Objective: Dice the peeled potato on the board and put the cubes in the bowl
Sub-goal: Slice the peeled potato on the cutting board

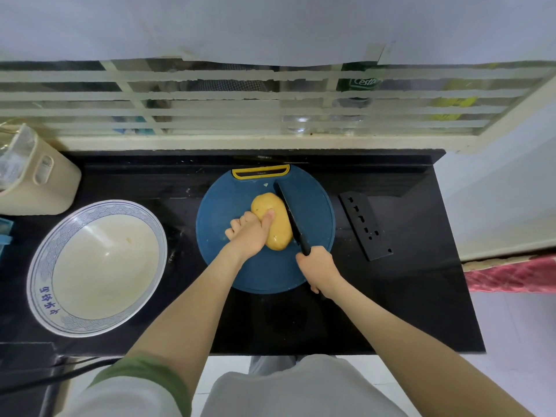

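A whole peeled yellow potato [276, 227] lies on a round blue cutting board [228, 212] in the middle of the black counter. My left hand [249, 233] holds the potato from its left side, thumb lying on top. My right hand [320, 267] grips the handle of a black knife [288, 212]; the blade lies along the potato's right edge, tip pointing away from me. A large white bowl [54, 245] with a blue patterned rim stands to the left of the board, holding only a tiny yellow scrap.
A black knife sheath [365, 225] lies on the counter right of the board. A beige container [39, 179] stands at the back left. A barred window frame [270, 115] runs along the back. The counter's front edge [270, 353] is just before my body.
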